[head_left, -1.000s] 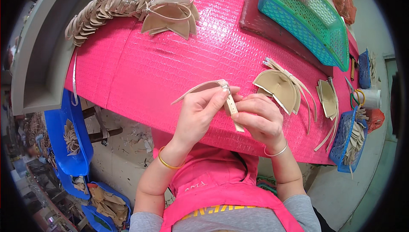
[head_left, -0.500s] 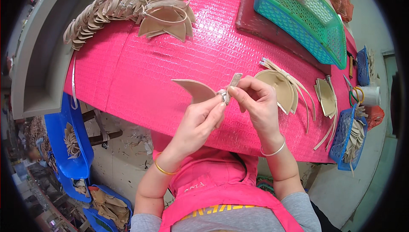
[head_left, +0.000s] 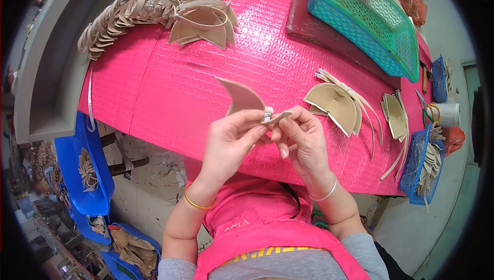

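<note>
Above the pink table, my left hand (head_left: 226, 143) is closed on a beige leather-like piece (head_left: 241, 97), whose pointed, curved flap stands up beyond the fingers. A small silvery buckle (head_left: 267, 115) shows at its narrow end, by the left fingertips. My right hand (head_left: 304, 143) pinches a short beige strap (head_left: 281, 117) coming from that buckle, between thumb and forefinger. The fingers partly hide how strap and buckle join. To the right lies a stack of similar beige pieces (head_left: 334, 102) with long straps, and a smaller stack (head_left: 395, 115) rests beyond it.
A long row of beige strapped pieces (head_left: 149, 10) lies at the back left. At the back right, a green plastic basket (head_left: 360, 28) sits on a dark red board (head_left: 303, 25). Scissors (head_left: 429, 112), a white spool (head_left: 450, 115) and a blue basket (head_left: 411, 172) are along the right edge.
The strap end that pointed upward now lies tilted toward the right. My right hand has come lower and slightly left, and the beige flap stands a little higher and further right.
</note>
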Demonstrator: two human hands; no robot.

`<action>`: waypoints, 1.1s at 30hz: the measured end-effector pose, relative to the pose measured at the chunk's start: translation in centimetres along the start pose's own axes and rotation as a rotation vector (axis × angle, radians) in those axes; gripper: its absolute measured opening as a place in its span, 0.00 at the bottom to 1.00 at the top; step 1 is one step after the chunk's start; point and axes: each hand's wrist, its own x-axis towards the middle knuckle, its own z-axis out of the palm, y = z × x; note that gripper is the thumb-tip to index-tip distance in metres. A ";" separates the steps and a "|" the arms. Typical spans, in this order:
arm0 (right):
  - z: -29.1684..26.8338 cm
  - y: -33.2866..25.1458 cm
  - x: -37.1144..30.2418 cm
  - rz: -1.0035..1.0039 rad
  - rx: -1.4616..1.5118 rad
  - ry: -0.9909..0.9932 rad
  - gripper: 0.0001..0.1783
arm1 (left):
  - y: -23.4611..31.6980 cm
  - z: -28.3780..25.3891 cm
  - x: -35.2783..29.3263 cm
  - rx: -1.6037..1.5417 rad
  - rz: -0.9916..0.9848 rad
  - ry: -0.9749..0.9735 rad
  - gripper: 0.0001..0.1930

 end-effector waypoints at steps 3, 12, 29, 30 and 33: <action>0.1 -0.2 -0.4 0.091 0.018 0.026 0.04 | -0.2 0.4 0.2 -0.075 0.009 -0.005 0.21; -1.2 0.5 -0.9 0.176 0.095 0.003 0.09 | -1.7 0.4 1.3 0.448 0.234 0.001 0.10; -0.5 2.3 1.5 -0.224 -0.209 0.201 0.07 | -3.3 1.9 1.5 0.679 0.684 0.356 0.05; -0.4 2.2 2.2 -0.244 -0.294 0.218 0.08 | -2.9 1.4 1.4 0.689 0.682 0.328 0.04; -0.8 -0.5 3.4 0.075 -0.404 -0.113 0.08 | -2.8 0.3 1.5 0.731 0.649 0.260 0.03</action>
